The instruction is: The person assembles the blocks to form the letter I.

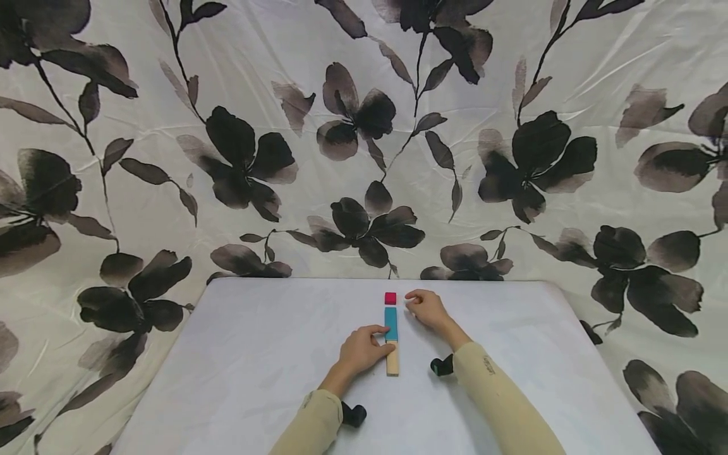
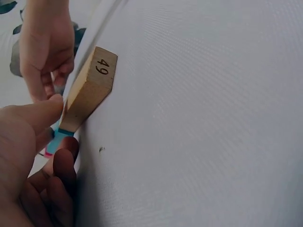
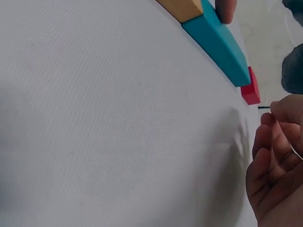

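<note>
Three blocks lie in a line on the white table: a red block (image 1: 390, 298) at the far end, a long blue block (image 1: 390, 318), and a plain wooden block (image 1: 392, 364) nearest me. The wooden one has "49" printed on its end in the left wrist view. It meets the blue block end to end, while a narrow gap separates blue from red. My left hand (image 1: 359, 351) touches the line from the left, thumb at the wooden block and index finger at the blue. Just right of the red block, my right hand (image 1: 428, 309) hovers with loosely bent fingers, holding nothing.
The white tabletop (image 1: 239, 354) extends to both sides of the blocks. Behind its far edge hangs a white cloth (image 1: 318, 189) with dark printed flowers. A black wrist device (image 1: 354, 416) is by the left sleeve, another (image 1: 442, 366) by the right.
</note>
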`<control>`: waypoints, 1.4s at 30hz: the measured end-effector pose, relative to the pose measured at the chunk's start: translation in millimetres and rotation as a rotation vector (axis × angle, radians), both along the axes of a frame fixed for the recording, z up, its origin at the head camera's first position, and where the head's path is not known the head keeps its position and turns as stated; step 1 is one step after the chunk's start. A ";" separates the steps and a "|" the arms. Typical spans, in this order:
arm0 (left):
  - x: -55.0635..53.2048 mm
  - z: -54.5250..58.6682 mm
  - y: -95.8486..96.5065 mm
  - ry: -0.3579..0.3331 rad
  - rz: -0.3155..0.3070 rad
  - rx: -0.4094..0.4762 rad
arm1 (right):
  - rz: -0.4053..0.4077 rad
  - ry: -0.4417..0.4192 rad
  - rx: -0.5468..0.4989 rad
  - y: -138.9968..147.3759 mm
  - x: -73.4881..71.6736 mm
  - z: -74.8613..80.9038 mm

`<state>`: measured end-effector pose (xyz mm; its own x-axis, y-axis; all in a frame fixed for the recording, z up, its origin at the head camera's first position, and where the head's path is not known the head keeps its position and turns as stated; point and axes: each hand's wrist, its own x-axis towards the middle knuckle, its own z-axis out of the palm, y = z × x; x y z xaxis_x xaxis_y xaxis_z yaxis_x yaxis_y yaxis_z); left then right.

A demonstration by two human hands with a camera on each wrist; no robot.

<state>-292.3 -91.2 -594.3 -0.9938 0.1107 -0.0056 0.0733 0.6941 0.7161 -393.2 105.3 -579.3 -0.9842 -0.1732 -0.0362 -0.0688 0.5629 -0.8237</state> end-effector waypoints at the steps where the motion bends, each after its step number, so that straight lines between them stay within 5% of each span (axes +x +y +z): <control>1: -0.6 -0.2 0.1 0.000 -0.006 0.005 | 0.003 0.001 0.001 2.5 0.6 1.3; 13: -5.1 1.0 -7.6 0.017 0.009 0.186 | 0.089 0.099 0.031 24.4 14.3 38.1; 22: -3.8 3.2 -44.1 0.070 0.091 0.153 | 0.105 0.172 0.145 41.9 21.5 61.2; 30: -2.3 24.8 -75.2 0.073 0.066 0.211 | 0.156 0.216 0.158 62.4 27.0 79.9; 37: 11.4 41.3 -104.9 0.088 0.070 0.175 | 0.213 0.231 0.163 74.0 35.4 93.7; 42: 22.8 44.3 -130.4 0.105 0.082 0.045 | 0.194 0.253 0.209 91.3 41.8 104.4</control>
<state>-269.5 -221.6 -550.0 -0.9944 0.0269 0.1024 0.0941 0.6685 0.7377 -351.4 196.6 -474.9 -0.9163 -0.3715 0.1497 -0.3769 0.6735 -0.6359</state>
